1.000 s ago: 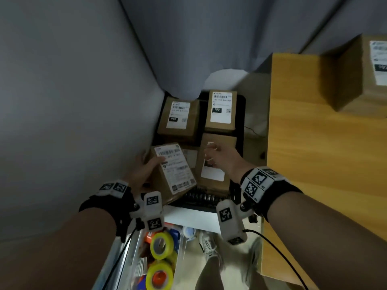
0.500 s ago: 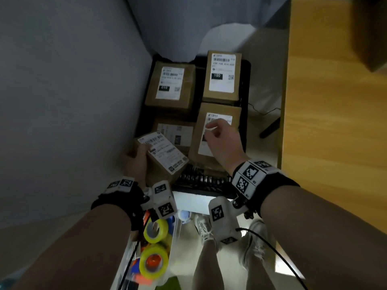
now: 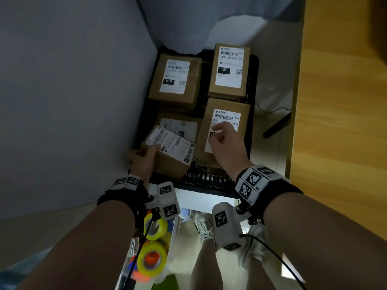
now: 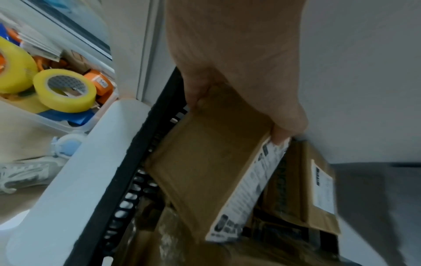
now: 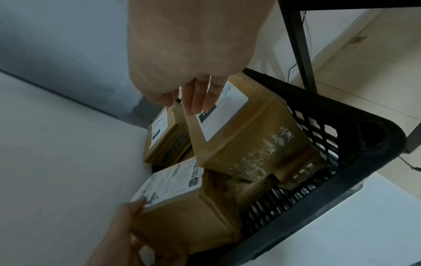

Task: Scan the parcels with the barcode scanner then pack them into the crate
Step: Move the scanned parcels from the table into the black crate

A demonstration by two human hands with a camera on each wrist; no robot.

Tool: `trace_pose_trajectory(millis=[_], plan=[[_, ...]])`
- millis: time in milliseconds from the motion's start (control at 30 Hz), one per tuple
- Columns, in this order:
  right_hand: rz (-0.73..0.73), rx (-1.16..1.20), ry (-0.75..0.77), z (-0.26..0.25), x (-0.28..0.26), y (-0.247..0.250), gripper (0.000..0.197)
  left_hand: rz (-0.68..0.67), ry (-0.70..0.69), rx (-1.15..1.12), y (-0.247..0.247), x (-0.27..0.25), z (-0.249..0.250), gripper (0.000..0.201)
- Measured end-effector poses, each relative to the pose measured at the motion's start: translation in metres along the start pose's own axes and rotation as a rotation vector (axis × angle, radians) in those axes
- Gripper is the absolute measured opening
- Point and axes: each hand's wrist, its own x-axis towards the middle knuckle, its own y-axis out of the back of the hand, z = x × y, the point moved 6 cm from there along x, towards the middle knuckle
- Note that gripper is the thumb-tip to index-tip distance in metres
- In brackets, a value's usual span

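A black crate [image 3: 209, 185] on the floor holds several brown parcels with white labels. My left hand [image 3: 142, 160] grips a tilted parcel [image 3: 171, 162] at its near-left corner, thumb on the label; in the left wrist view the left hand [image 4: 237, 108] clasps the parcel [image 4: 205, 162] from above, inside the crate wall [image 4: 145, 144]. My right hand [image 3: 222, 139] rests its loosely bent fingertips on the label of the near-right parcel [image 3: 228, 114]. Seen from the right wrist, the right hand [image 5: 189, 100] touches that parcel [image 5: 250, 144] near its left edge. No scanner is in view.
Two parcels marked 010 [image 3: 176, 80] and 150 [image 3: 229, 70] fill the crate's far half; another parcel [image 3: 180, 124] lies lower beneath the tilted one. A grey wall [image 3: 62, 101] hems the left, a wooden table [image 3: 345, 143] the right. A clear bin with yellow tape rolls [image 3: 155, 227] sits near my feet.
The left hand has brought the tilted parcel lower into the crate's near-left corner. The right hand has slid from the near-right parcel's top edge down onto its label.
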Motion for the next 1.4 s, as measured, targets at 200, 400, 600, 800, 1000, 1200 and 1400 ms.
trace_pose_trajectory(millis=[200,400,600,800,1000,1200,1400], plan=[[0.012,-0.022,0.028,0.002,0.010,0.004,0.018,-0.081,-0.148,0.524,-0.018,-0.030,0.022,0.052],[-0.010,-0.085,0.011,0.002,0.020,0.009,0.021,-0.132,-0.276,0.509,-0.028,-0.032,0.063,0.054],[-0.009,-0.135,-0.005,-0.017,0.014,0.033,0.023,-0.146,-0.403,0.524,-0.025,-0.070,0.108,0.043],[0.069,-0.180,0.057,-0.075,-0.006,0.111,0.023,-0.165,-0.631,0.468,-0.021,-0.147,0.198,0.019],[0.224,-0.114,0.104,-0.121,-0.031,0.230,0.017,-0.231,-0.844,0.481,-0.050,-0.252,0.294,0.012],[0.353,-0.159,0.113,-0.119,-0.047,0.347,0.016,-0.292,-0.966,0.458,-0.111,-0.342,0.350,0.025],[0.326,-0.238,-0.007,-0.068,-0.034,0.434,0.020,-0.395,-0.907,0.511,-0.195,-0.376,0.351,0.036]])
